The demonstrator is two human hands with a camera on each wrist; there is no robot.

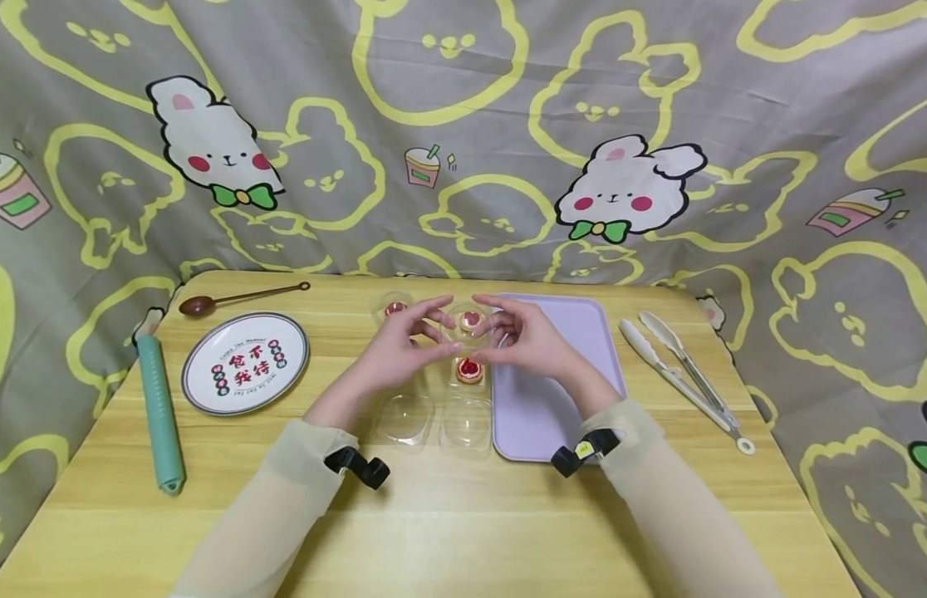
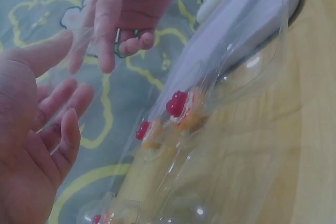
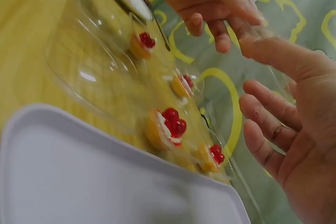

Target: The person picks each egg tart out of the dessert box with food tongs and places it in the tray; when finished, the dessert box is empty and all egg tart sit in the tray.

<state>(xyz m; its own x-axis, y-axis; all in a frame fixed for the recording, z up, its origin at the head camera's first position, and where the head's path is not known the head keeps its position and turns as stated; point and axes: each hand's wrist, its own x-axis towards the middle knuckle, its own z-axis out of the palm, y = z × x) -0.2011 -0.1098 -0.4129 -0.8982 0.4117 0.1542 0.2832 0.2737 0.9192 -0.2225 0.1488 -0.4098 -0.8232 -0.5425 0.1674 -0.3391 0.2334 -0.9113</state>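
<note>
My left hand (image 1: 407, 345) and right hand (image 1: 527, 336) face each other above the middle of the table, thumbs and index fingers curved round a clear plastic lid (image 3: 276, 77). The lid is thin and hard to make out; part of it shows between the fingertips in the left wrist view. Below the hands stand clear plastic containers with small fruit tarts in them. One tart (image 1: 468, 370) with a glossy red topping lies nearest, another tart (image 1: 472, 321) shows between the hands, and a third tart (image 1: 394, 309) is behind the left hand. A further tart (image 3: 142, 45) shows in the right wrist view.
A lilac tray (image 1: 534, 432) lies under the right forearm, with tongs (image 1: 684, 374) to its right. At left are a white plate (image 1: 247, 390), a teal cylinder (image 1: 160, 415) and a brown ladle (image 1: 202, 306). Clear domed containers (image 1: 466, 422) sit nearer me. A patterned curtain hangs behind.
</note>
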